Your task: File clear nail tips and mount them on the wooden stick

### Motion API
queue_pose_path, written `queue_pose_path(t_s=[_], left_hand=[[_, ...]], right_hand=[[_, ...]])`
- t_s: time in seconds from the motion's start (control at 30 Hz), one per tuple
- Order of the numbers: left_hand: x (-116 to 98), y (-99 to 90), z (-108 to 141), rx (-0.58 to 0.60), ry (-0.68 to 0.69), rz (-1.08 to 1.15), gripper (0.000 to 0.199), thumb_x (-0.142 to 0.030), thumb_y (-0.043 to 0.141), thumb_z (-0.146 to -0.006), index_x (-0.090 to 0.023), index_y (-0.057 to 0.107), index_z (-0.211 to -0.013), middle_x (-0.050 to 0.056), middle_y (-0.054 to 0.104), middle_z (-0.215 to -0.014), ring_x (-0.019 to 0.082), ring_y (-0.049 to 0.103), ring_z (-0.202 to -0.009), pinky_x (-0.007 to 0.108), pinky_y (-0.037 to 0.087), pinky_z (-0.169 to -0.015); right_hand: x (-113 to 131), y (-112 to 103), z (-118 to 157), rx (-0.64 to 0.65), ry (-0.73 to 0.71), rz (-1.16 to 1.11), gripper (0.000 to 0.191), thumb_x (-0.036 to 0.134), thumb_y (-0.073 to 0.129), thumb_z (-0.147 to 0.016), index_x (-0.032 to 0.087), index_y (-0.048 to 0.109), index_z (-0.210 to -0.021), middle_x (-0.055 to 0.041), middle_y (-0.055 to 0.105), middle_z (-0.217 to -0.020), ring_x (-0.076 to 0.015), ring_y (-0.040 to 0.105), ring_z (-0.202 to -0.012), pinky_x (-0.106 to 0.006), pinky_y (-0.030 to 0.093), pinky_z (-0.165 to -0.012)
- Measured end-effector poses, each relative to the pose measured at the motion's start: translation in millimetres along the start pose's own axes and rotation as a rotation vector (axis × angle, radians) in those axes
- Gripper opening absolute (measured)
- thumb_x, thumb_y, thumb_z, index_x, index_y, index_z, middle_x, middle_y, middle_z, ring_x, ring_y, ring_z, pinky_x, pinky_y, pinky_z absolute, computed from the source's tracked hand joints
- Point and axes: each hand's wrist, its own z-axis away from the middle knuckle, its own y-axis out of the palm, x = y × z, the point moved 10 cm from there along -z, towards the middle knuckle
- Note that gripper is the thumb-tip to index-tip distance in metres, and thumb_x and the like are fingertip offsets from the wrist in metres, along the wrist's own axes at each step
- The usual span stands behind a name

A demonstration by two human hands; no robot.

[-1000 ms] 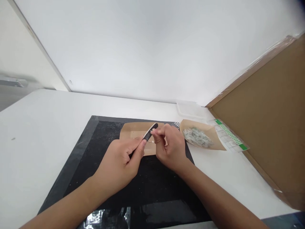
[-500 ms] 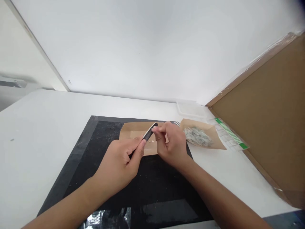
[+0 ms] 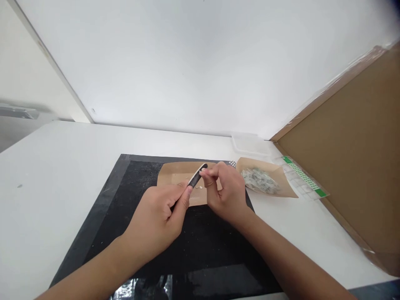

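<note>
My left hand is closed around a nail file, black-faced with a pale edge, which slants up to the right. My right hand pinches a small pale piece between thumb and index finger, against the file's dark face near its tip; the fingers hide most of this piece. Both hands hover above a brown paper tray, where a few tiny pale bits lie. The tray rests on a black mat.
A second brown paper tray at the right holds a heap of translucent greyish pieces. Beyond it lies a clear sheet with a green printed strip. A clear plastic lid or box sits by the back wall. A cardboard panel borders the right side.
The file and the pinched piece stay together, with only a slight shift of my fingers. The whole view has moved down a little in the picture.
</note>
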Motion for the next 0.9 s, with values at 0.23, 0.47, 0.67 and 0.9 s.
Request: queue_pose_path(t_s=[0.23,0.47,0.67,0.9], left_hand=[[1.3,0.6,-0.4,0.016,-0.014,0.026,0.043,-0.029,0.046,-0.106,-0.019,0.044,-0.065,-0.006,0.038,-0.056,0.007,0.038,-0.047,0.024,0.028,-0.050],[-0.4,0.1,0.6,0.015,-0.014,0.043,0.043,-0.029,0.046,-0.106,-0.019,0.045,-0.064,-0.006,0.040,-0.055,0.008,0.038,-0.048,0.024,0.028,-0.051],[3.2,2.7,-1.7,0.031,-0.025,0.041,0.043,-0.029,0.045,-0.106,-0.019,0.043,-0.064,-0.006,0.039,-0.055,0.008,0.038,-0.048,0.024,0.028,-0.051],[2.6,0.7,-1.8,0.014,-0.002,0.027,0.041,-0.028,0.047,-0.106,-0.018,0.046,-0.066,-0.007,0.040,-0.056,0.007,0.039,-0.048,0.024,0.028,-0.052]], right_hand=[[3.2,0.4,-0.2,0.028,-0.028,-0.008,0.024,0.019,0.058,-0.104,0.023,0.051,-0.081,0.0017,0.066,-0.068,-0.0144,0.059,-0.061,-0.031,0.038,-0.066],[3.2,-0.5,-0.7,0.030,-0.022,-0.014,0.025,0.020,0.059,-0.103,0.023,0.050,-0.080,0.0015,0.066,-0.069,-0.0143,0.059,-0.062,-0.030,0.039,-0.066],[0.8,7.0,-2.7,0.128,-0.037,0.009,0.025,0.023,0.058,-0.104,0.023,0.052,-0.080,0.0009,0.067,-0.070,-0.0142,0.055,-0.059,-0.031,0.036,-0.063],[5.3,8.7,-2.1,0.137,-0.066,-0.031,0.024,0.022,0.058,-0.104,0.023,0.051,-0.081,0.0012,0.065,-0.069,-0.0144,0.056,-0.061,-0.030,0.037,-0.064]])
